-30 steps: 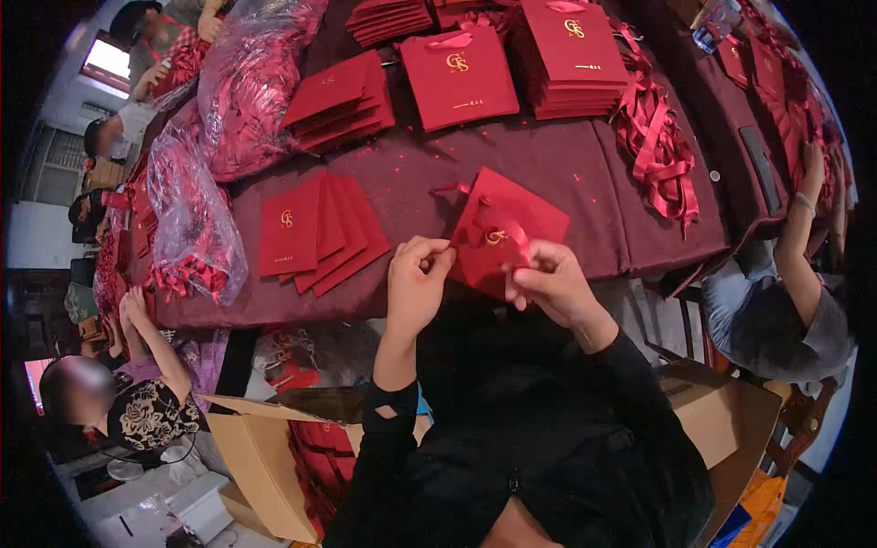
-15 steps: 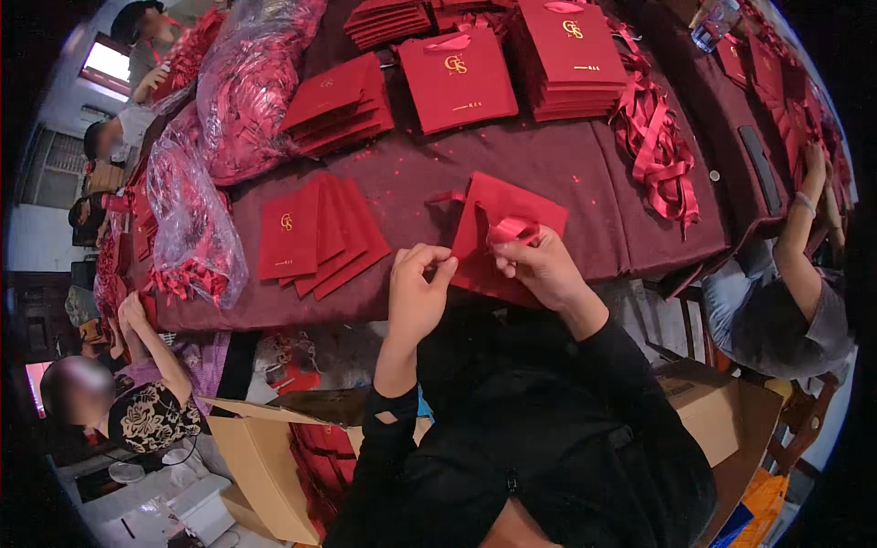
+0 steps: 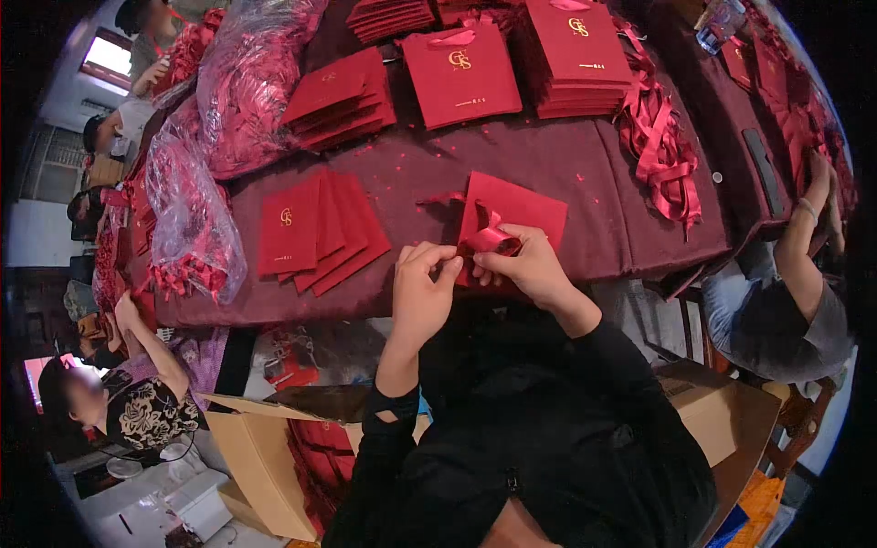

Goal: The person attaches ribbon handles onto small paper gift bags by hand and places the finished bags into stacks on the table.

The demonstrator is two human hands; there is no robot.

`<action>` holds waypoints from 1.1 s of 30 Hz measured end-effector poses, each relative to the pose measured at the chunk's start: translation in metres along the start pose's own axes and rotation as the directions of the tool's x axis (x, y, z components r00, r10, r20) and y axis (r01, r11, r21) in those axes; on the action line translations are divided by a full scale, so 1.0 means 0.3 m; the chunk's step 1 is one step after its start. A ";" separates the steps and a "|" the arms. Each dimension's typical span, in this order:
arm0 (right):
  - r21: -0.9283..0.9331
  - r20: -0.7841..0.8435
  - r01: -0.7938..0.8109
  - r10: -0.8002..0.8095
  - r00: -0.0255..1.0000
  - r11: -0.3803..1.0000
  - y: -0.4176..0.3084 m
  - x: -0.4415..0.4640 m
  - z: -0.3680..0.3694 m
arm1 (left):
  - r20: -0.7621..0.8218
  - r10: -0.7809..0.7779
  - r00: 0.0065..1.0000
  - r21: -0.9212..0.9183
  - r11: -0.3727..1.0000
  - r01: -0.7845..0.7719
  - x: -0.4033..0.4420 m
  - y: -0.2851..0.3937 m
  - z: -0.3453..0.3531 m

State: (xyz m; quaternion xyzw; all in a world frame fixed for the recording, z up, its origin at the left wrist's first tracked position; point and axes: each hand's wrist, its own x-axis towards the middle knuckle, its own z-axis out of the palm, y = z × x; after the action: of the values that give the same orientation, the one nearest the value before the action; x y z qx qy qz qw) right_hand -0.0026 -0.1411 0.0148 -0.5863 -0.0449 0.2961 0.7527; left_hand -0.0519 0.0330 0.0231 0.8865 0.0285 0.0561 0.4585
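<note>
A red paper bag (image 3: pixel 525 203) lies on the cloth-covered table in front of me, with no lettering on its visible face. My right hand (image 3: pixel 534 271) is closed on a shiny red ribbon (image 3: pixel 489 237), which loops up over the bag. Thumb and fingers of my left hand (image 3: pixel 427 285) are pinched together at the bag's left edge; what sits between them is too small to make out. The fingertips of both hands are close together. Another ribbon end (image 3: pixel 440 197) sticks out on the bag's far left side.
Fanned red bags (image 3: pixel 290 226) lie to the left, near plastic-wrapped ribbon bundles (image 3: pixel 196 215). Bag stacks (image 3: pixel 577 55) stand at the back, and loose ribbons (image 3: pixel 665 173) hang together at the right. Cardboard boxes (image 3: pixel 260 466) stand below. Other people work at both sides.
My right hand has moved left and slightly down with the ribbon, closer to my left hand. The left hand stays pinched at almost the same spot.
</note>
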 end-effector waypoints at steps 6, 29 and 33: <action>-0.076 -0.113 0.045 -0.054 0.992 0.996 0.038 0.004 0.030 | -0.004 0.007 1.000 0.011 1.000 -0.006 -0.005 -0.007 0.004; -0.454 0.049 0.068 -0.051 0.997 0.888 -0.020 -0.005 -0.080 | 0.058 0.319 0.946 0.129 0.937 -0.324 0.002 -0.044 -0.019; -0.423 -0.059 0.040 -0.072 0.996 0.905 -0.012 -0.002 -0.076 | -0.187 0.158 0.970 0.232 0.966 -0.113 -0.021 -0.124 -0.155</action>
State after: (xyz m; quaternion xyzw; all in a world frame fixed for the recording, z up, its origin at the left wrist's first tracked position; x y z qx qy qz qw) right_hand 0.0078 -0.1615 0.0112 -0.7438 -0.0969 0.2360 0.6178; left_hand -0.0641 0.0915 0.0191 0.9211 0.0203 0.1745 0.3474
